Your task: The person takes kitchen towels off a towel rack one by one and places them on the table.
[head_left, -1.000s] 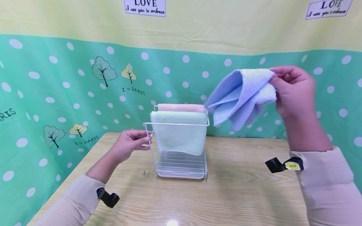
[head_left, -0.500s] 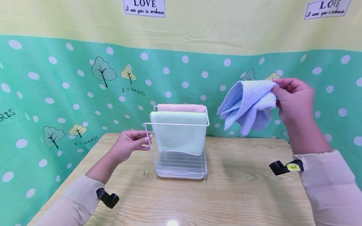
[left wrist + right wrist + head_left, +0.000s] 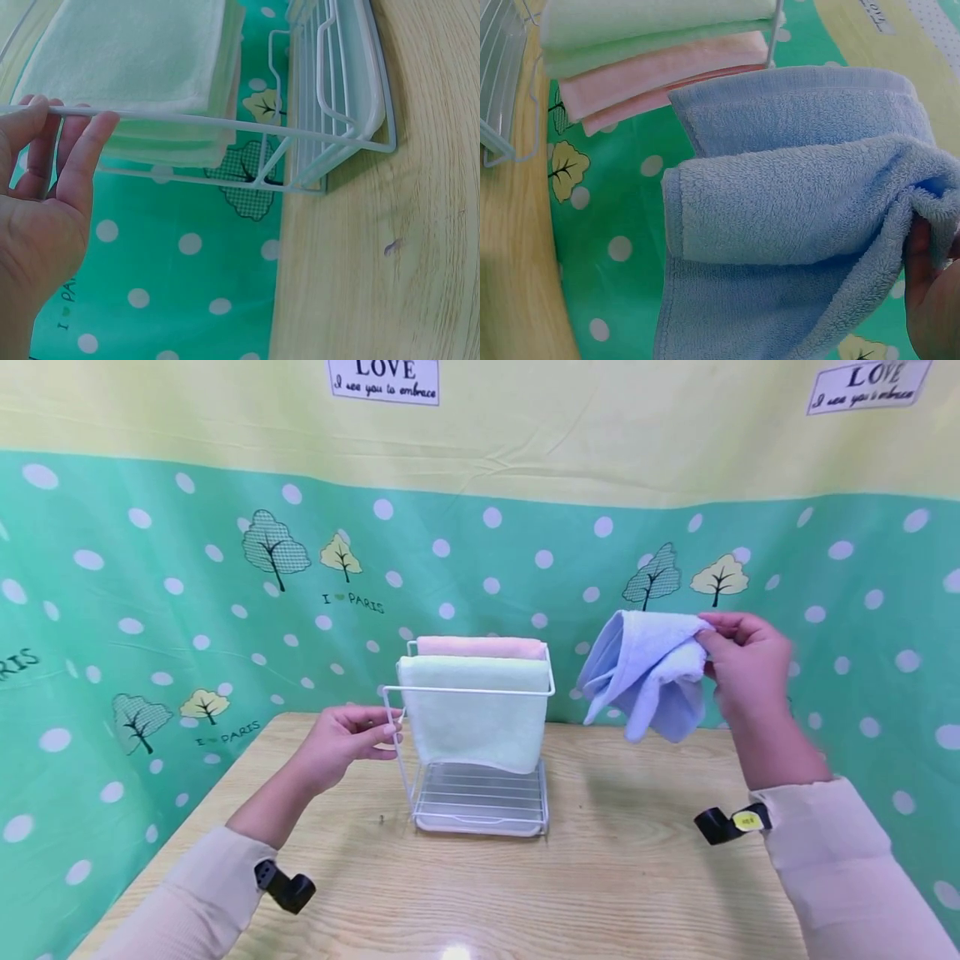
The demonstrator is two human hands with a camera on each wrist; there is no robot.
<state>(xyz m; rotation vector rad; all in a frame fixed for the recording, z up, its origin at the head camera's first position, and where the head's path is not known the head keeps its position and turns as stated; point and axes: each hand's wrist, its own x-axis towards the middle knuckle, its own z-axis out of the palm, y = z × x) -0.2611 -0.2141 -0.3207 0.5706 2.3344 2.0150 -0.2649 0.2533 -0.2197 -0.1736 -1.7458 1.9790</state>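
Note:
A white wire rack stands on the table, with a pale green towel draped over its front bar and a pink towel on the bar behind. At the rack's left side, my left hand pinches the thin upright wire between thumb and fingers; the left wrist view shows this grip on the wire. Raised to the right of the rack, my right hand pinches a blue towel by its corner. The blue towel hangs in loose folds, apart from the rack in the head view.
The wooden table runs under the rack and toward the person. A green and yellow curtain with dots and printed trees hangs behind it. Below the hanging towels, the rack holds a shallow tray.
My right hand has lowered with the blue towel and moved slightly left. My left hand keeps its place on the rack, and the rack and its two towels have not moved.

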